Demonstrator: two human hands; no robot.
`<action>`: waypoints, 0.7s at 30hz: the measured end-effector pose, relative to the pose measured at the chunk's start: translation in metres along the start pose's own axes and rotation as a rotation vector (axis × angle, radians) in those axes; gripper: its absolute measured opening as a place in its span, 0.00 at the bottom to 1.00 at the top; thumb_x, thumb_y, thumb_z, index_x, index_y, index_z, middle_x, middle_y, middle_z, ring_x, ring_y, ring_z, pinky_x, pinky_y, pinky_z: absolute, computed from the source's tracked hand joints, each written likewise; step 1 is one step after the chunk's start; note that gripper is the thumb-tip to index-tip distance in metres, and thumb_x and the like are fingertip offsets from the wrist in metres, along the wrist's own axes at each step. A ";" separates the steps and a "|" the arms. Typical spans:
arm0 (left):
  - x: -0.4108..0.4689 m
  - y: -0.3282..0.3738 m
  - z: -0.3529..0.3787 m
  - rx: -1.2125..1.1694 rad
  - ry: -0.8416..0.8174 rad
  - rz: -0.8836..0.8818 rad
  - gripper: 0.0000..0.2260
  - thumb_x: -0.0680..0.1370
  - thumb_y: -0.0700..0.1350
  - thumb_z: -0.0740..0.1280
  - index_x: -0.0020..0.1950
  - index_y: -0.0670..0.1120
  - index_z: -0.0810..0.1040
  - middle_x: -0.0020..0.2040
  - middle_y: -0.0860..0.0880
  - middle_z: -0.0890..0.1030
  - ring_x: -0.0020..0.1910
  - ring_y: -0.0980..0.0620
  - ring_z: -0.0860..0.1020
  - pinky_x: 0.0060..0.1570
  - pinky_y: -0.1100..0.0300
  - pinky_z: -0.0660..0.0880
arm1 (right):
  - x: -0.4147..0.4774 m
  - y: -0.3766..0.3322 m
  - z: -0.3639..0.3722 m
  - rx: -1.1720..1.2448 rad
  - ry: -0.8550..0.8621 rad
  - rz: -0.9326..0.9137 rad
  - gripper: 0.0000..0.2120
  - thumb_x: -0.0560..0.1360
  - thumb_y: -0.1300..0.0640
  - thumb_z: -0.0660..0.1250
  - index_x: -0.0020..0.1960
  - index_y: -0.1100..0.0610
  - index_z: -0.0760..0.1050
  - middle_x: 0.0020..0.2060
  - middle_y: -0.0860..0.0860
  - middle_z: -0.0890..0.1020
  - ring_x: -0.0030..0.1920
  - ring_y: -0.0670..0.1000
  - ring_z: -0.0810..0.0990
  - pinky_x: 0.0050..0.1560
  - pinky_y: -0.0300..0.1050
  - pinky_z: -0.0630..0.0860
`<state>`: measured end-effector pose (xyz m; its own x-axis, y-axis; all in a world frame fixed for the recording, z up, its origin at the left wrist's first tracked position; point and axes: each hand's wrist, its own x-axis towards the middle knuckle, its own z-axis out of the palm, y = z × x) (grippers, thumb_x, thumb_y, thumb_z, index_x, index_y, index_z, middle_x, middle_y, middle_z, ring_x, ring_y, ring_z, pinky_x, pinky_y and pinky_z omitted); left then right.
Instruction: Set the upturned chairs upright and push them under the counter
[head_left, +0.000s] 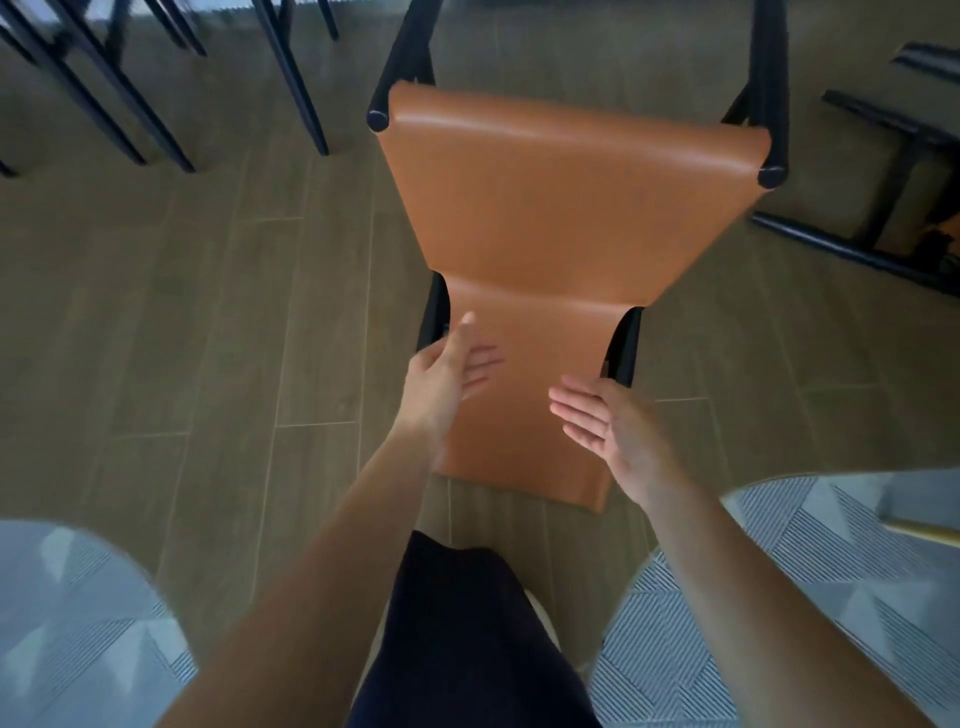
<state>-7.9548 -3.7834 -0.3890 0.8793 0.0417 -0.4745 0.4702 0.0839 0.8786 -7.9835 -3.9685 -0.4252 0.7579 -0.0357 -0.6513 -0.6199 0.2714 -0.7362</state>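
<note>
**A:** What's underfoot?

**B:** A floor (208, 312) of grey-brown wood-look planks, seen from the head camera looking straight down. At the lower left and lower right a pale surface (805, 597) with a striped geometric pattern comes into the edges of the picture. I can't tell what it is.

**A:** And the chair?

**B:** The chair (571, 197) fills the middle. It is a tan leather sling on a black frame (626, 338). The wide end is far from the person and has a round black post cap at each corner. The narrow end points at the person. I can't tell whether it stands square or is tilted.

**A:** The hands?

**B:** Both are released, with fingers straight and nothing grasped. The left hand (447, 379) is over the left side of the narrow part, thumb raised, and is a little blurred. The right hand (613, 431) is at the right side of that part, just beside the frame, with its palm turned inward. I can't tell whether either one touches the leather.

**A:** Anything else?

**B:** A second chair (831, 245) lies tipped over at the right edge, its black bars on the floor, apart from the first. Thin black legs (292, 78) stand at the top left. A dark garment (467, 649) shows at the bottom between the forearms.
</note>
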 end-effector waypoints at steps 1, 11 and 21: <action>0.011 -0.011 -0.002 0.015 -0.025 0.024 0.20 0.80 0.60 0.60 0.54 0.45 0.82 0.50 0.48 0.85 0.51 0.54 0.83 0.59 0.54 0.76 | 0.013 0.012 -0.001 0.001 -0.009 -0.011 0.12 0.80 0.55 0.61 0.58 0.56 0.80 0.51 0.50 0.86 0.53 0.48 0.84 0.56 0.47 0.77; 0.106 -0.124 -0.020 0.194 -0.137 0.100 0.19 0.80 0.60 0.60 0.53 0.47 0.82 0.49 0.50 0.86 0.51 0.55 0.83 0.59 0.55 0.76 | 0.136 0.115 -0.003 0.067 -0.095 -0.057 0.12 0.81 0.56 0.59 0.56 0.57 0.80 0.50 0.51 0.86 0.52 0.49 0.85 0.54 0.46 0.76; 0.153 -0.194 -0.041 0.409 -0.201 0.181 0.12 0.81 0.48 0.63 0.55 0.42 0.82 0.51 0.46 0.85 0.51 0.52 0.83 0.57 0.57 0.77 | 0.216 0.185 0.011 0.085 -0.173 -0.098 0.15 0.83 0.53 0.55 0.51 0.54 0.79 0.45 0.48 0.87 0.48 0.45 0.85 0.49 0.42 0.76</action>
<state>-7.9147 -3.7530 -0.6339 0.9283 -0.1766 -0.3273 0.2641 -0.3066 0.9145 -7.9322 -3.9154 -0.6997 0.8418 0.0976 -0.5309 -0.5277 0.3554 -0.7715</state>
